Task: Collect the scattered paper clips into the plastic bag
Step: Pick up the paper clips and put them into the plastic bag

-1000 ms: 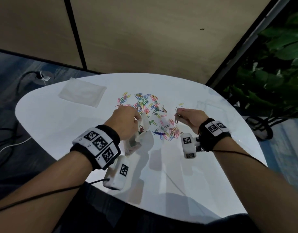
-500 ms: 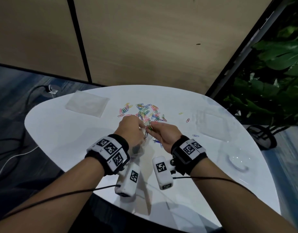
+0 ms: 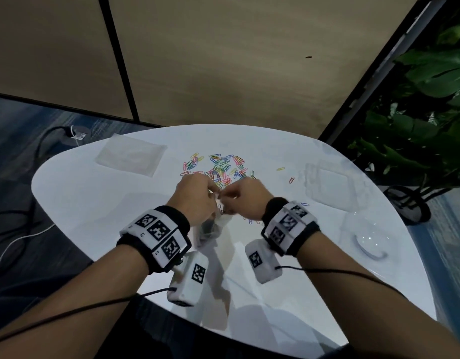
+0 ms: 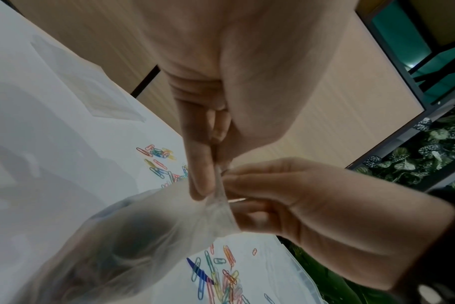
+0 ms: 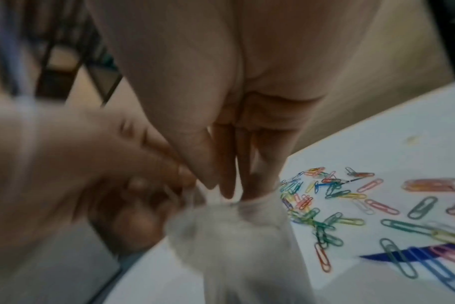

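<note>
My left hand [image 3: 210,194] pinches the rim of a small clear plastic bag [image 3: 209,229], which hangs down to the white table [image 3: 94,203]. In the left wrist view its fingertips [image 4: 203,185] clamp the bag [image 4: 122,236] at the mouth. My right hand [image 3: 232,195] meets it there, with fingers bunched at the opening. A thin wire clip [image 4: 237,199] glints between those fingers. The right wrist view, blurred, has the right fingers [image 5: 226,185] pointing down into the bag [image 5: 234,236]. Coloured paper clips [image 3: 221,167] lie scattered just beyond both hands.
A second flat plastic bag [image 3: 131,158] lies at the table's back left. Clear plastic packaging [image 3: 332,187] sits at the right, with stray clips [image 3: 291,180] near it. A blue strip [image 5: 403,253] lies among the clips. A plant [image 3: 418,125] stands off the right edge; cables run along the floor at left.
My right hand has moved left from the clip pile to the bag's mouth, beside my left hand. The left hand has kept its hold on the bag.
</note>
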A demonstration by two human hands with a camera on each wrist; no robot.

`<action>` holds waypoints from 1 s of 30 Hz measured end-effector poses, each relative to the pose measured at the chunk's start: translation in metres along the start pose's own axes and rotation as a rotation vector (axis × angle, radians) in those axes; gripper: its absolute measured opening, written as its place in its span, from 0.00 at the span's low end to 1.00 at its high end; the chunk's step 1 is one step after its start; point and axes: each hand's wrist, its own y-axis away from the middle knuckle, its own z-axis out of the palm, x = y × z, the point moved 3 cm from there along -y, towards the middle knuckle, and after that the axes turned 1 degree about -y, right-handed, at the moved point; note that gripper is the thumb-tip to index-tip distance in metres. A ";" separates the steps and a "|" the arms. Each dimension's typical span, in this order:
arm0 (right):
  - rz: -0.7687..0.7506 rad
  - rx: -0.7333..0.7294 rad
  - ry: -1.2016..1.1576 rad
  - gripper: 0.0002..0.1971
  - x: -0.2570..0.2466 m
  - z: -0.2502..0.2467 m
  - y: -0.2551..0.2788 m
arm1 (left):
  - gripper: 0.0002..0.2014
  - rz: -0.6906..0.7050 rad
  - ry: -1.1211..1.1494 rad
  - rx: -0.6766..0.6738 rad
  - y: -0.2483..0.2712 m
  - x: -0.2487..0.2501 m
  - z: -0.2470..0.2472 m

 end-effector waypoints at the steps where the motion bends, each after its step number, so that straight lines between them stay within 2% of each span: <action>1: 0.025 0.005 -0.175 0.07 0.006 -0.009 0.000 | 0.14 -0.005 0.023 0.005 -0.001 -0.002 -0.002; 2: 0.047 0.056 -0.305 0.08 0.016 -0.020 -0.002 | 0.14 -0.009 0.037 0.009 -0.001 -0.004 -0.004; 3: 0.072 0.137 -0.337 0.09 0.029 -0.031 -0.003 | 0.14 -0.011 0.040 0.009 0.000 -0.005 -0.006; 4: 0.109 0.221 -0.242 0.09 0.048 -0.042 -0.006 | 0.14 -0.008 0.036 0.009 0.002 -0.005 -0.008; 5: 0.169 0.262 -0.047 0.10 0.072 -0.050 -0.008 | 0.14 -0.001 0.030 0.008 0.003 -0.006 -0.009; 7: 0.340 0.208 0.317 0.20 0.123 -0.058 -0.005 | 0.14 0.004 0.025 0.009 0.004 -0.009 -0.012; 8: 0.415 0.158 0.415 0.25 0.148 -0.057 -0.002 | 0.14 0.003 0.021 0.008 0.005 -0.010 -0.013; 10: 0.513 0.091 0.488 0.31 0.189 -0.052 0.006 | 0.14 -0.002 0.005 0.007 0.004 -0.014 -0.016; 12: 0.528 0.079 0.494 0.30 0.209 -0.045 0.012 | 0.14 -0.006 -0.006 0.008 0.005 -0.017 -0.020; 17: 0.474 0.040 0.520 0.27 0.184 -0.021 0.014 | 0.14 0.004 -0.032 0.015 0.003 -0.018 -0.025; 20: 0.395 0.059 0.376 0.35 0.158 0.002 0.005 | 0.13 -0.003 -0.028 0.014 0.004 -0.016 -0.022; 23: 0.304 0.012 0.428 0.39 0.139 0.033 -0.009 | 0.13 0.000 -0.019 0.009 0.004 -0.015 -0.020; 25: 0.258 0.006 0.536 0.33 0.127 0.045 -0.015 | 0.13 -0.005 -0.015 0.007 0.004 -0.017 -0.020; 28: 0.160 0.096 0.727 0.18 0.110 0.043 -0.020 | 0.13 -0.010 -0.023 0.005 0.003 -0.020 -0.021; 30: 0.115 0.112 0.812 0.13 0.102 0.038 -0.020 | 0.14 -0.007 -0.027 0.003 0.003 -0.021 -0.021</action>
